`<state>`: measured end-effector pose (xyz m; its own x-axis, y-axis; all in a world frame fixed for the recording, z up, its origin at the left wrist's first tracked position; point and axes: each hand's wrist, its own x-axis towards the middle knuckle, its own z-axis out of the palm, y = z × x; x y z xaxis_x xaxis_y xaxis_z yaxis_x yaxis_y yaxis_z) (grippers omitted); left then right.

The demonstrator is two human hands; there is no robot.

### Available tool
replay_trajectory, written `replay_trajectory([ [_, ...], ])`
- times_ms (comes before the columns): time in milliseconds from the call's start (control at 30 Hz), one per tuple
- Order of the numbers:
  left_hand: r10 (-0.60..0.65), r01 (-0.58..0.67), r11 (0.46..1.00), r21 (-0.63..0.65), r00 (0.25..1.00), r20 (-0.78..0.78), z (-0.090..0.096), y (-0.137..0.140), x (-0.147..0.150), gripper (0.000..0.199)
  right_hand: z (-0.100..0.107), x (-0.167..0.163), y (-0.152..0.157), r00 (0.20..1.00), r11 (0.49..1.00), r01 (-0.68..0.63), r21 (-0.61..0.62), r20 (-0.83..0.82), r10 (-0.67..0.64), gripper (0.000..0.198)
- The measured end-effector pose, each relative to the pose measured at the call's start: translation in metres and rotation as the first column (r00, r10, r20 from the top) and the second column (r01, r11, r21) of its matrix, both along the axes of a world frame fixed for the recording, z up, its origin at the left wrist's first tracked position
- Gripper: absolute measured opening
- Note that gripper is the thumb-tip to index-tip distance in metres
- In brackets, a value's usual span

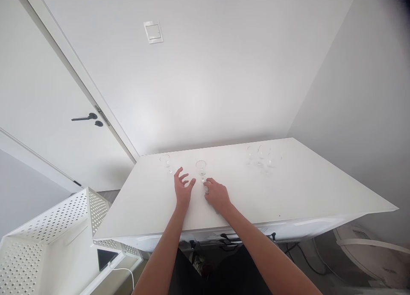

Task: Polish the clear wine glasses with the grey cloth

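A clear stemmed glass (pixel 201 167) is in front of me near the middle of the white top, its bowl pointing away from me. My right hand (pixel 218 194) has its fingers closed at the lower stem and foot of this glass, partly covering them. To the left of the bowl, my left hand (pixel 183 188) is open, fingers curved and thumb apart, with nothing in it. Just beyond that hand is another clear stemmed glass (pixel 165 160). Farther right, several more clear glasses (pixel 261 153) form a loose group; their outlines are faint against the white.
The white cabinet top (pixel 256 192) meets a wall carrying a light switch (pixel 153 32). A door with a black handle (pixel 83 117) is at left. Below it stands a perforated white rack (pixel 64 213) with a cable (pixel 126 269). A round white object (pixel 368 252) sits low at right.
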<state>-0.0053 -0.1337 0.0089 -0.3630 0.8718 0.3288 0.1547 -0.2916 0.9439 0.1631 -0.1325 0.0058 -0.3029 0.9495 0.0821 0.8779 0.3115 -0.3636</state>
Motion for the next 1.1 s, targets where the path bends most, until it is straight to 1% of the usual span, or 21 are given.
replay_trajectory([
  [67, 0.007, -0.007, 1.000, -0.006, 1.000, 0.008, -0.001, 0.001, 0.000, 0.062, -0.002, 0.017, 0.000, 0.998, 0.998, 0.068, 0.002, 0.011, -0.068, 0.046],
  [167, -0.002, 0.002, 1.000, -0.026, 1.000, -0.011, -0.004, 0.003, -0.001, 0.055, -0.007, 0.052, -0.002, 0.984, 0.984, 0.178, 0.014, 0.016, -0.178, 0.047],
  [300, -0.002, 0.001, 0.999, -0.041, 1.000, -0.027, -0.007, 0.004, 0.000, 0.048, -0.015, 0.109, -0.008, 0.942, 0.941, 0.336, 0.031, 0.017, -0.336, 0.046],
  [400, 0.006, -0.008, 0.999, -0.041, 0.999, -0.040, -0.007, 0.004, 0.001, 0.044, -0.019, 0.149, -0.010, 0.910, 0.910, 0.412, 0.046, 0.032, -0.414, 0.045],
  [500, 0.010, -0.016, 0.996, -0.091, 0.998, -0.067, -0.006, 0.003, 0.002, 0.036, -0.019, 0.175, -0.010, 0.891, 0.892, 0.451, 0.037, 0.050, -0.452, 0.044],
  [600, 0.005, -0.021, 0.986, -0.167, 0.996, -0.093, -0.005, 0.002, 0.002, 0.029, -0.019, 0.184, -0.008, 0.880, 0.882, 0.471, 0.021, 0.054, -0.471, 0.044],
  [733, -0.004, -0.020, 0.972, -0.235, 0.995, -0.102, -0.007, 0.003, 0.001, 0.029, -0.017, 0.183, -0.007, 0.852, 0.853, 0.522, 0.007, 0.047, -0.522, 0.045],
  [900, -0.005, -0.022, 0.967, -0.254, 0.994, -0.106, -0.011, 0.006, -0.001, 0.032, -0.015, 0.181, -0.006, 0.814, 0.815, 0.579, -0.012, 0.056, -0.578, 0.046],
  [1100, -0.010, -0.014, 0.963, -0.268, 0.996, -0.091, -0.014, 0.008, -0.002, 0.033, -0.012, 0.181, -0.003, 0.801, 0.802, 0.597, -0.017, 0.062, -0.595, 0.047],
])
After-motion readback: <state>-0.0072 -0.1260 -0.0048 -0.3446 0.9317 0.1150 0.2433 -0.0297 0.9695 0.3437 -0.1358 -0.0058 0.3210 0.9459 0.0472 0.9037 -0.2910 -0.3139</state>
